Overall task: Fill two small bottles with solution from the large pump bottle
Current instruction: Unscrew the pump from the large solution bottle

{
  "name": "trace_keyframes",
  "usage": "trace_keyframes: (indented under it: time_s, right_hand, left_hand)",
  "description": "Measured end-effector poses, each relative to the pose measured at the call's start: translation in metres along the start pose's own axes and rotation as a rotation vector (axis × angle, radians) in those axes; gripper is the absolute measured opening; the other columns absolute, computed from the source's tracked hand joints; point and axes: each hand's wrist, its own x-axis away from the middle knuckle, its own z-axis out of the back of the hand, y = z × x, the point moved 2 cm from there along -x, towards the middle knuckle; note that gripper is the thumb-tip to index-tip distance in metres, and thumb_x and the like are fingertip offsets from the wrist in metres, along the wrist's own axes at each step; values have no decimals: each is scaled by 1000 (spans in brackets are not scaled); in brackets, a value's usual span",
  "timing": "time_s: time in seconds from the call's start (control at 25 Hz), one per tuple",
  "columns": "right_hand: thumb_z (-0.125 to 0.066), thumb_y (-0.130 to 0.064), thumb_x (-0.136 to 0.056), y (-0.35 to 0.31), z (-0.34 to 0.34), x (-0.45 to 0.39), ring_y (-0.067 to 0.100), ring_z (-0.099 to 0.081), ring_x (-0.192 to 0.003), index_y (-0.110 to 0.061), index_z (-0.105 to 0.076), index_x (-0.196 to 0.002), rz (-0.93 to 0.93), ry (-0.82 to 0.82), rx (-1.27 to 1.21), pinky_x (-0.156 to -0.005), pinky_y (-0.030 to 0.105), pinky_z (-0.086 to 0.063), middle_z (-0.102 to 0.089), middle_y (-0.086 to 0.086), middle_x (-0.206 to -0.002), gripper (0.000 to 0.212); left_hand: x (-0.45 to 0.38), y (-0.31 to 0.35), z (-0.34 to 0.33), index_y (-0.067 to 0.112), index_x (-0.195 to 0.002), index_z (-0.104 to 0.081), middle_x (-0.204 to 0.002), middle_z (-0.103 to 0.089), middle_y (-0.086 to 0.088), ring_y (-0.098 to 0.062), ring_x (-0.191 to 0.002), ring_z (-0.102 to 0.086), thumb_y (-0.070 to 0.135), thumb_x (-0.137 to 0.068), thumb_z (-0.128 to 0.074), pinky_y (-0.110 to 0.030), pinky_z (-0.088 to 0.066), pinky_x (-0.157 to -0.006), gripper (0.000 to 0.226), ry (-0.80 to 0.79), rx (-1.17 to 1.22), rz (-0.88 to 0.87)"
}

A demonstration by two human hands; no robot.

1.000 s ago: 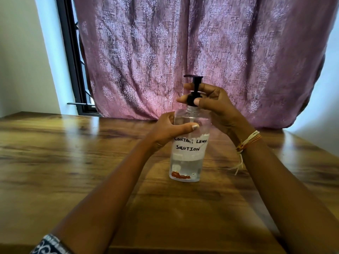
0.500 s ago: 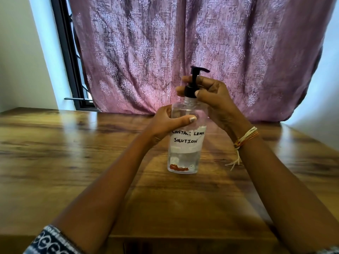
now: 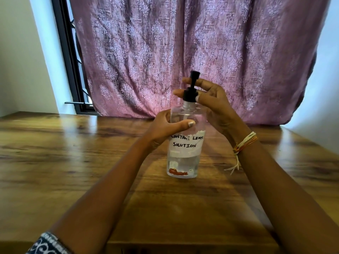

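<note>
A clear large pump bottle (image 3: 184, 158) with a handwritten label "contact lens solution" stands upright on the wooden table (image 3: 73, 162). It is partly filled with clear liquid. My left hand (image 3: 165, 129) wraps around the bottle's upper body, thumb across the front. My right hand (image 3: 211, 105) pinches the black pump collar (image 3: 189, 95) at the neck with thumb and fingers. The pump head points away from me. No small bottles are in view.
A pink patterned curtain (image 3: 183, 52) hangs behind the table. A black window frame (image 3: 69, 61) and a white wall are at the left. The table's front edge runs just below my forearms.
The black pump head has turned, its spout swinging from the left, round to the right, then away from me. My right fingers shifted around the collar. My left hand stayed on the bottle.
</note>
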Motion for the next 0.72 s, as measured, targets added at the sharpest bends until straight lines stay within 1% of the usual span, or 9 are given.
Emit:
trace_keyframes:
  time_s: [0.08,0.16,0.28,0.36,0.4,0.48,0.56,0.64,0.72]
  right_hand:
    - [-74,-8,-73,-1,-5,1,13,-69,-99,-5,-57,-124,2,33,70,-87,27,-56,-72,3,-102,54]
    - [-80,-6,-70,0,-6,-1,6,-69,-87,-2,-59,-121,4,110,116,-78,21,-55,-72,-4,-91,56]
    - [-71,-2,-76,2,-2,0,12,-72,-89,-5,-61,-118,11,133,75,-78,26,-57,-76,-1,-89,43]
    - [-60,-5,-81,1,-1,0,19,-71,-100,-5,-59,-121,14,59,53,-84,33,-58,-76,5,-98,40]
    - [-58,-6,-82,1,-2,1,20,-69,-104,-4,-57,-124,13,24,72,-87,34,-57,-74,7,-104,42]
    - [-68,-7,-79,1,-3,0,15,-67,-103,-6,-57,-126,16,29,168,-87,29,-56,-70,3,-107,48]
    - [-77,-7,-75,1,-4,-1,8,-68,-92,-4,-59,-124,22,106,193,-80,22,-55,-69,0,-98,52]
    - [-76,-5,-74,2,-3,-1,10,-69,-89,1,-59,-122,21,148,135,-77,24,-56,-71,0,-94,51]
    - [-63,-7,-77,1,-1,0,18,-70,-96,1,-58,-122,20,120,59,-81,31,-58,-73,6,-99,46]
  left_hand:
    - [1,0,0,17,-102,-67,-93,-76,0,-16,-90,-72,11,-79,-70,-26,-56,-76,24,-12,-8,-2]
    - [1,1,-1,15,-103,-67,-93,-76,-1,-17,-90,-72,12,-80,-70,-27,-56,-76,24,-23,-11,-6]
    - [0,0,0,11,-105,-66,-94,-76,-3,-17,-89,-71,14,-78,-68,-27,-56,-75,28,-13,1,-3]
    - [0,-1,0,12,-105,-66,-93,-75,-2,-17,-90,-71,16,-76,-70,-27,-55,-75,30,-9,-2,-3]
    - [0,0,0,13,-105,-66,-93,-75,-2,-17,-90,-71,17,-76,-72,-27,-55,-75,30,-11,-6,0]
    - [1,2,-1,16,-103,-67,-93,-76,-1,-16,-90,-72,14,-78,-73,-25,-55,-75,26,-11,-8,4]
    - [1,2,-3,18,-101,-67,-92,-76,1,-14,-89,-72,11,-81,-70,-24,-55,-74,22,-20,-9,1]
    - [2,2,-3,19,-101,-67,-94,-76,0,-16,-91,-72,21,-75,-77,-27,-56,-76,28,-20,16,12]
    - [1,2,-3,19,-106,-66,-104,-74,-6,-23,-100,-69,44,-62,-83,-36,-56,-86,54,19,46,25]
